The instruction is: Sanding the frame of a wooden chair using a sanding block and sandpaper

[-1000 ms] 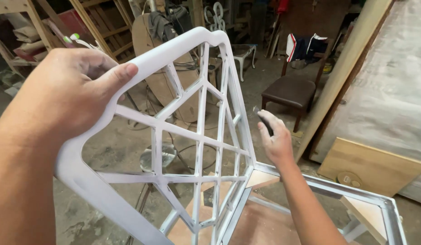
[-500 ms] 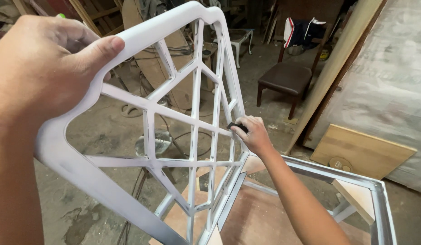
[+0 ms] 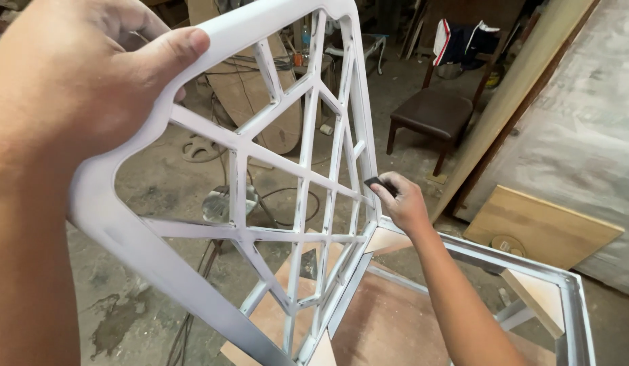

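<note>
The left hand [image 3: 70, 88] has its fingers curled tight over the top corner of a white-primed chair frame [image 3: 274, 169], thumb pressed flat along the rail. The right hand [image 3: 404, 203] pinches a small dark sanding pad [image 3: 381, 184] between fingertips and thumb, against the right upright of the back. The back is a web of slanted bars, paint rubbed thin and grey at joints. The open seat frame [image 3: 531, 268] lies near right, with bare wooden corner blocks.

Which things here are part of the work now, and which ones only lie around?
In the work:
- white lattice chair frame
- left hand gripping its top rail
- right hand pressing a small dark sanding piece to it

Lying about:
- dark-seated chair
- wooden board
- jacket
</note>
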